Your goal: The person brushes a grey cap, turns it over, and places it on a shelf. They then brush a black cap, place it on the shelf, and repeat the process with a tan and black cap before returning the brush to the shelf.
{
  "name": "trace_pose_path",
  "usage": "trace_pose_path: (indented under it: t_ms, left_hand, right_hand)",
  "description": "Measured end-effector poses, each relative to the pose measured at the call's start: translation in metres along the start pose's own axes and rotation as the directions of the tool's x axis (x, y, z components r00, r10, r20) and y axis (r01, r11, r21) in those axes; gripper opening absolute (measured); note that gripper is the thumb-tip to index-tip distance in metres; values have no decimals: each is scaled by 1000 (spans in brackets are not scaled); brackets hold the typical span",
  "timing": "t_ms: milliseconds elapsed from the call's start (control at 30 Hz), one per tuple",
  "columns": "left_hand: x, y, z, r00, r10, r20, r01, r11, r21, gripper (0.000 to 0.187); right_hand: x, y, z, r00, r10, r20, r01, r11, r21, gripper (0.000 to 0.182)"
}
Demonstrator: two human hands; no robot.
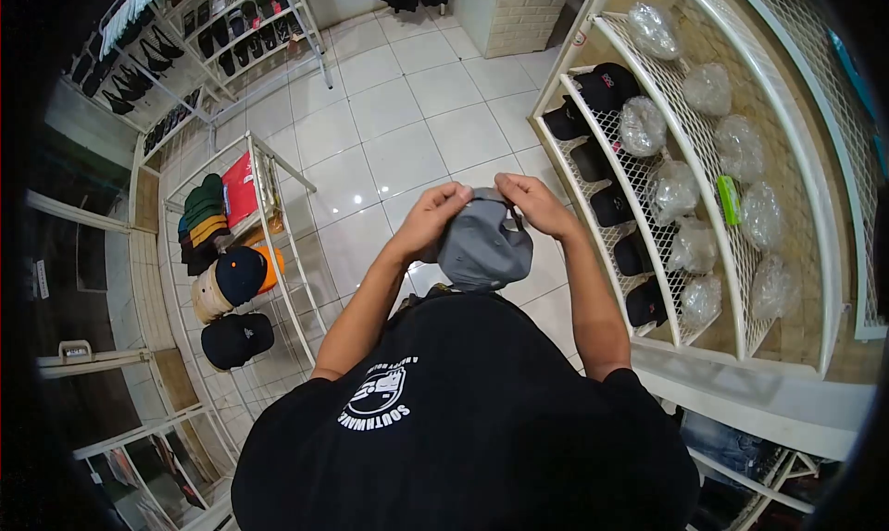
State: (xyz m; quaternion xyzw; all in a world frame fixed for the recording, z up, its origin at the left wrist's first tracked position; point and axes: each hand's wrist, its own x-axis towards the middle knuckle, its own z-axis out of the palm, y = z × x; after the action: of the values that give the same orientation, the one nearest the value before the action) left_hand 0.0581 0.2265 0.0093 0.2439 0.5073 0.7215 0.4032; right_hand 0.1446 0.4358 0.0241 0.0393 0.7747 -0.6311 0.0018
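A grey baseball cap (483, 248) is held in front of my body, its rounded crown toward me. My left hand (431, 218) is closed on the cap's left edge, the thumb pressed near the upper rim. At the upper right, my right hand (537, 203) pinches the cap's edge beside the dark opening at its back strap. Fingers under the cap are partly hidden.
On the right stands a white mesh shelf (694, 193) with black caps (608, 87) and plastic-wrapped items (644, 126). To the left, a white rack (306, 299) holds stacked caps (238, 338). Shoe shelves (243, 26) line the back; white floor tiles (407, 156) lie between.
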Motion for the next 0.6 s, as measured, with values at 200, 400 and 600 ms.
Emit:
trace_pose_path:
  t_ms: [200,400,600]
  left_hand:
    - [5,5,-2,993,-117,9,115,984,135,41]
    - [10,11,-1,968,-217,-123,202,972,-123,42]
    - [25,12,-16,878,-341,-336,157,868,-471,50]
  right_hand:
    - [-13,-7,-23,918,301,257,-391,787,477,33]
    - [-36,-4,-3,962,-69,-264,29,988,-152,42]
    - [-66,7,31,944,-93,-315,118,991,60,54]
